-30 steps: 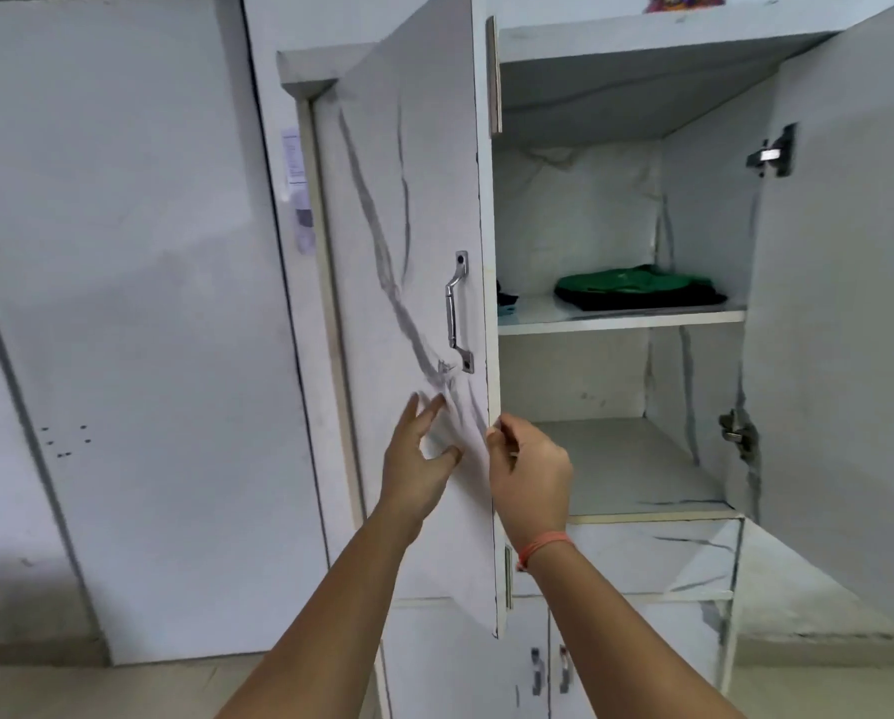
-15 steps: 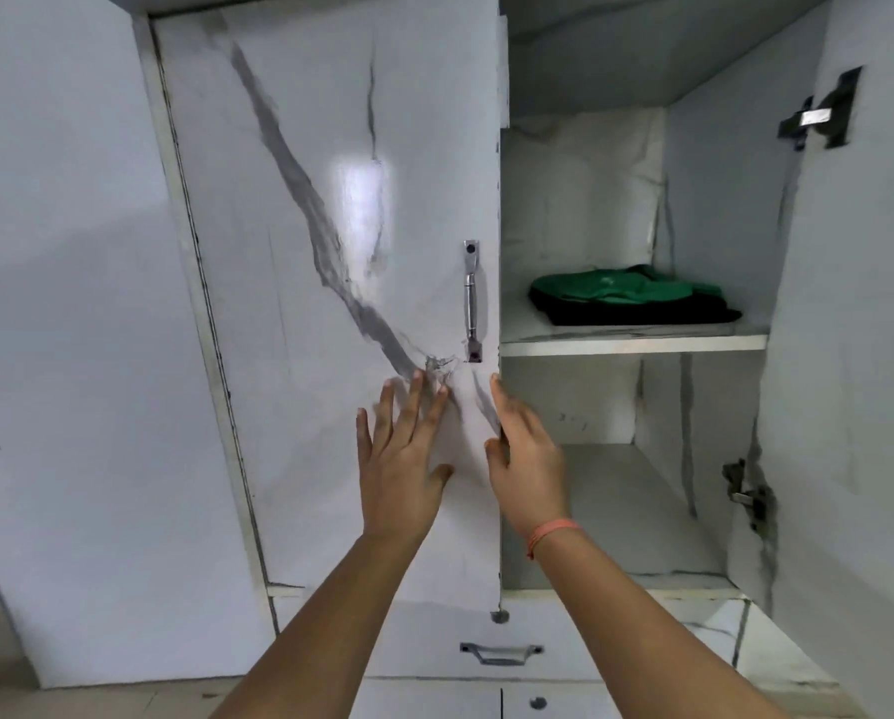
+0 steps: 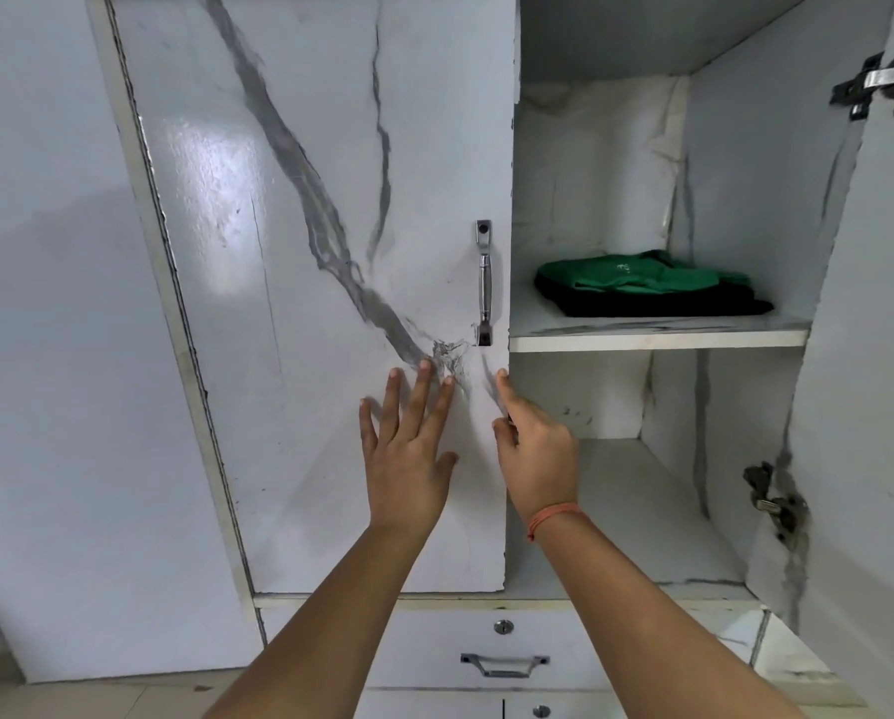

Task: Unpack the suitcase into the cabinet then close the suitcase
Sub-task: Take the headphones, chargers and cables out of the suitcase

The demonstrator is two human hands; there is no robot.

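Observation:
The white marble-patterned cabinet has its left door (image 3: 299, 251) swung flat against the frame, with a metal handle (image 3: 484, 282) near its right edge. My left hand (image 3: 408, 448) presses flat on this door with straight, spread fingers. My right hand (image 3: 533, 448) touches the door's right edge below the handle, its fingers fairly straight. Folded green and black clothes (image 3: 647, 285) lie on the upper shelf (image 3: 657, 337). The right door (image 3: 870, 355) stands open. No suitcase is in view.
The lower shelf (image 3: 637, 505) holds nothing. Below the doors is a drawer with a lock and a metal pull (image 3: 504, 664). Hinges (image 3: 772, 503) stick out on the open right door. A plain white wall panel (image 3: 61, 355) lies to the left.
The left door has swung from half open to flat against the cabinet. Both hands followed it, and my left hand now lies flat on it. The view moved closer.

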